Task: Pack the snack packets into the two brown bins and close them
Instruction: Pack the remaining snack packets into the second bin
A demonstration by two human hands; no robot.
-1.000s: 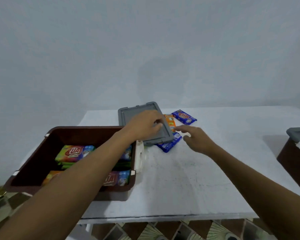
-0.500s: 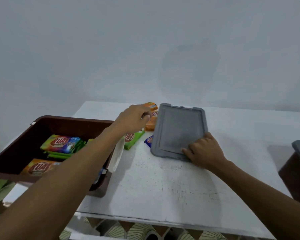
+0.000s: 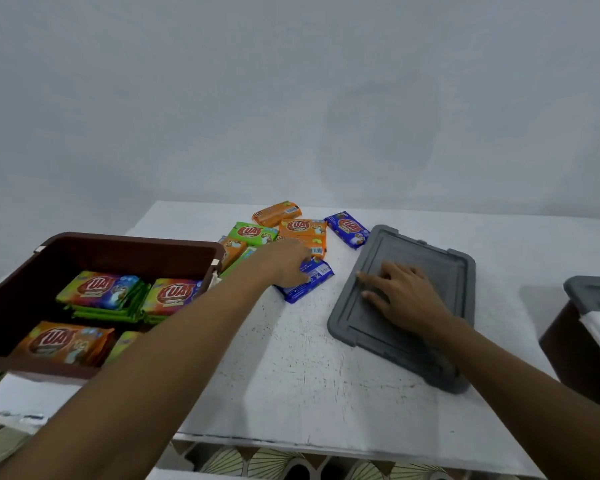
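Observation:
The open brown bin [image 3: 136,242] at the left holds several green and orange snack packets [image 3: 101,289]. Behind it on the white table [image 3: 309,375] lies a loose pile of packets: orange [image 3: 302,228], green [image 3: 253,233] and blue [image 3: 349,230]. My left hand [image 3: 284,265] reaches over the bin's corner, and its fingers curl down onto the nearest blue packet [image 3: 312,282]. My right hand [image 3: 402,296] rests flat, fingers spread, on the grey lid [image 3: 440,268], which lies on the table to the right of the pile.
A second brown bin [image 3: 575,355] with a grey lid [image 3: 596,292] and a white latch stands at the table's right edge. A plain wall runs behind the table. Patterned floor shows below the front edge.
My right hand has slid the grey lid to the right, uncovering the pile of packets. My left hand has moved from the lid and the orange packets to the near blue packet.

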